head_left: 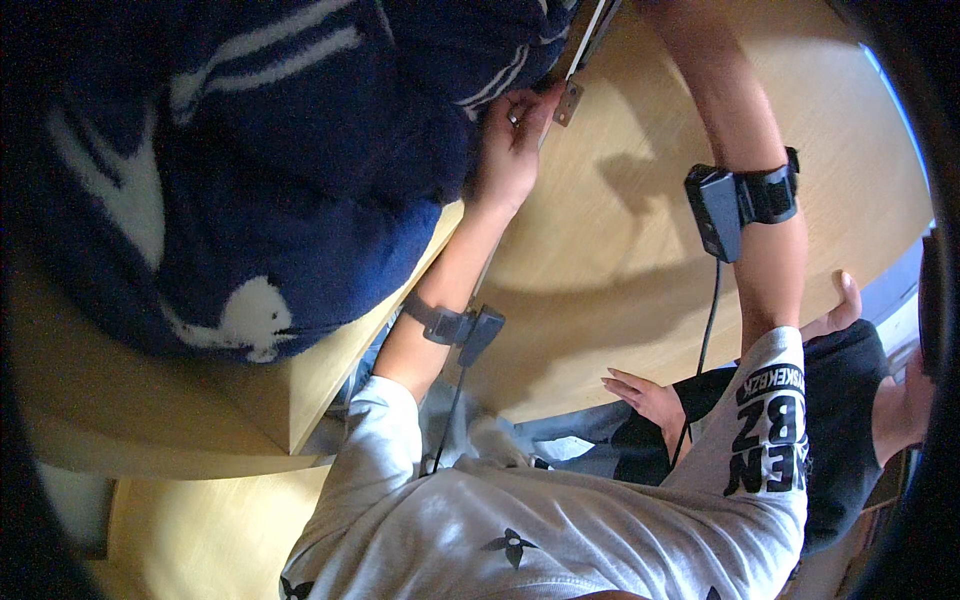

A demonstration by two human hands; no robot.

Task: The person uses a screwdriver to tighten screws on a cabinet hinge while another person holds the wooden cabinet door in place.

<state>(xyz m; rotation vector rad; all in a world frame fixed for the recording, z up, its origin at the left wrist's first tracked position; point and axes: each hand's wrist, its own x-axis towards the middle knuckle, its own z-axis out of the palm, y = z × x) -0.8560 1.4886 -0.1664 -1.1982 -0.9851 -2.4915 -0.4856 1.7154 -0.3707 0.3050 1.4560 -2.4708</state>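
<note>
My left hand (510, 145) is closed at the edge of a light wooden panel (620, 230), its fingers bent and a ring on one of them. Its fingertips touch or nearly touch a small metal hinge plate (568, 103) with screw holes. What the fingers pinch, if anything, is hidden. My right forearm (735, 100) reaches across the panel and leaves the picture at the top, so the right hand is out of sight. Beside my left hand lies a bulky dark blue fabric (330, 180) with white shapes, on a wooden surface.
Another person in dark clothes (840, 430) is at the right, one hand (650, 400) by the panel's near edge and the other (845, 305) at its right edge. Cables (710, 340) hang from the black devices strapped to my forearms. A wooden corner (290, 420) juts out below the fabric.
</note>
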